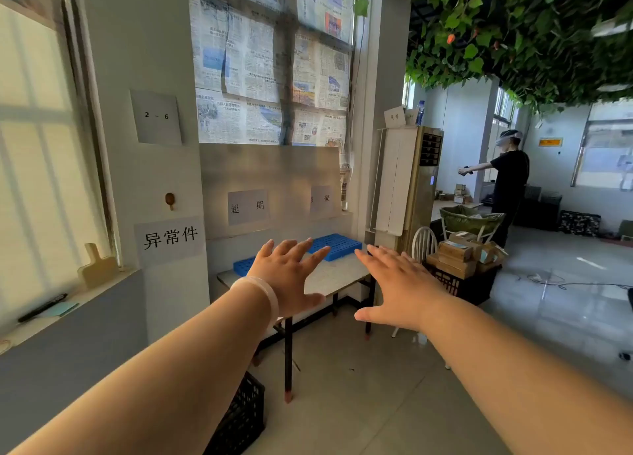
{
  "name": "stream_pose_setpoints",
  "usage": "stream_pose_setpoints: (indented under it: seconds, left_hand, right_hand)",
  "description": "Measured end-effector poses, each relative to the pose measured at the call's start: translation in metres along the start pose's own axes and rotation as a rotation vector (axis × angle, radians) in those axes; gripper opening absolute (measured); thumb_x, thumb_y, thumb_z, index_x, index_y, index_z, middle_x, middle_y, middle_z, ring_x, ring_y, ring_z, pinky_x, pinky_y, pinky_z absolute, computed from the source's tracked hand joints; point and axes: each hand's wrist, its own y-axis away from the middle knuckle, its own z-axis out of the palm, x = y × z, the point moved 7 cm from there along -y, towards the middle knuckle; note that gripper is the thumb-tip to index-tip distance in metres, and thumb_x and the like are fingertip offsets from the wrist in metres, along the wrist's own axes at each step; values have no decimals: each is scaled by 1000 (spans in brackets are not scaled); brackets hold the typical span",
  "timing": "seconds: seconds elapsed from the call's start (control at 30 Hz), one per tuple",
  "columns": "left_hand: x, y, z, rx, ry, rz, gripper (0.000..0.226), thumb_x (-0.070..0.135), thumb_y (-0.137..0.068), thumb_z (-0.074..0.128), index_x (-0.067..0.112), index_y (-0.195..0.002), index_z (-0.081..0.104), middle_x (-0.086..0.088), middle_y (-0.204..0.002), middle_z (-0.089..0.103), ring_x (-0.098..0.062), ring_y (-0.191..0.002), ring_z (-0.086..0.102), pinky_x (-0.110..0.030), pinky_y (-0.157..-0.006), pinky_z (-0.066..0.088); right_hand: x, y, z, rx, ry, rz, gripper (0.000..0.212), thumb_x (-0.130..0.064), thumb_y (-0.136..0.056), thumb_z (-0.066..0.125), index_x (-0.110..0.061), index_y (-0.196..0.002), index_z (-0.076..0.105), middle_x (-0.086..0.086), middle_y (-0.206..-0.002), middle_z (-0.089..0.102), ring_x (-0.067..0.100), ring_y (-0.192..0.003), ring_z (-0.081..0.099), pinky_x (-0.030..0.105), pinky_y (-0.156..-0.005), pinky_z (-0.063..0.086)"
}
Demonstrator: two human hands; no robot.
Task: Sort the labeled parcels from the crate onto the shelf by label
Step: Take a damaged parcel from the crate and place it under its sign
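My left hand (287,276) and my right hand (397,283) are stretched out in front of me, palms down, fingers spread, holding nothing. Beyond them stands a small white table (329,278) against the wall, carrying two blue perforated trays (337,245) (244,266). Paper labels (247,207) (322,199) hang on the board above each tray. To the right, a black crate (469,285) on the floor is piled with brown cardboard parcels (455,256).
Another black crate (243,417) sits on the floor at the lower left under my arm. A white chair (424,244) and a tall air-conditioner unit (407,187) stand beside the table. A person (510,184) in black stands at the far right. A windowsill runs along the left.
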Motion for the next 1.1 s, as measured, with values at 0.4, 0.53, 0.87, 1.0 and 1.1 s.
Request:
stream_pose_setpoints:
  seconds: [0.4, 0.53, 0.87, 1.0, 1.1]
  left_hand:
    - [-3, -57, 31, 13, 15, 57, 84, 71, -90, 40, 42, -154, -8, 4, -166, -2, -26, -152, 2, -51, -120, 0]
    - [-9, -93, 52, 11, 27, 99, 84, 70, -91, 40, 42, -154, -9, 4, -165, -3, -26, -152, 1, -52, -120, -1]
    - [-42, -219, 99, 32, 87, 212, 84, 70, -90, 40, 42, -154, -7, 4, -165, -3, -26, -152, 0, -53, -120, -1]
    - [-39, -268, 120, 57, 119, 276, 83, 71, -91, 38, 41, -155, -6, 4, -165, 0, -26, -152, 1, -52, -120, -1]
    - [-26, -297, 142, 42, 153, 333, 84, 71, -90, 40, 41, -155, -5, 5, -165, 0, -24, -152, 0, -52, -120, -1]
  right_hand:
    - [22, -52, 31, 6, -2, 23, 105, -67, -85, 56, -31, -156, -13, -1, -165, -13, 19, -152, -10, 39, -120, -5]
    - [36, -83, 46, 0, -7, 70, 108, -68, -84, 57, -32, -154, -17, -1, -165, -14, 19, -151, -11, 39, -120, -5]
    - [80, -183, 67, 2, -9, 235, 108, -68, -84, 57, -32, -155, -17, -3, -164, -16, 17, -151, -13, 37, -118, -8]
    - [102, -211, 85, -6, -12, 302, 107, -69, -84, 56, -32, -155, -15, -4, -165, -13, 17, -151, -11, 37, -118, -8]
    - [121, -220, 101, -23, -44, 355, 106, -66, -85, 58, -31, -156, -11, -3, -166, -8, 17, -152, -8, 38, -120, -3]
